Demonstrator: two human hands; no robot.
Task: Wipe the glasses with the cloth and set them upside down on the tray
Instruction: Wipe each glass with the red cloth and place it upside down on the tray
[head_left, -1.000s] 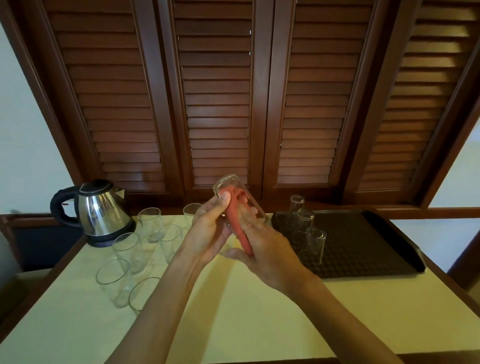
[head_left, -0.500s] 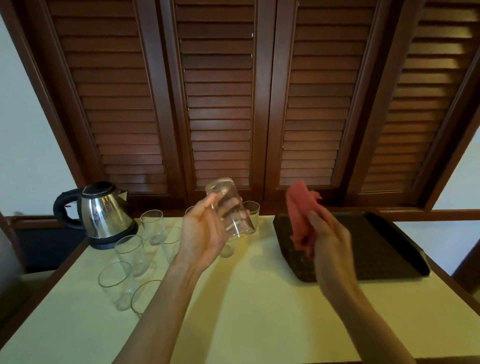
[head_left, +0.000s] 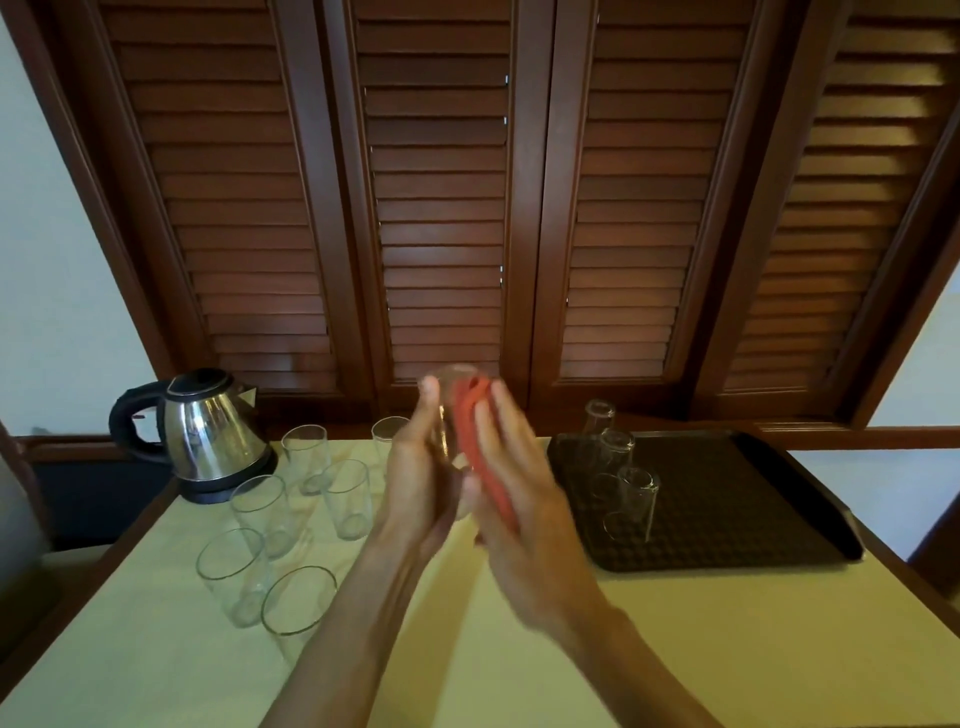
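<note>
My left hand grips a clear glass held up above the middle of the table. My right hand holds a red cloth against the glass's right side, fingers laid over the cloth; the hand is motion-blurred. A dark tray lies to the right with three glasses standing upside down along its left part, the nearest one in front. Several upright glasses stand on the table to the left.
A steel electric kettle with a black handle sits at the back left, beside the upright glasses. Dark wooden louvred shutters close off the back. The pale yellow table runs to wooden edges on both sides.
My right hand, which had swung away over the tray with the cloth, has come back onto the glass. My left hand kept holding the glass in about the same place.
</note>
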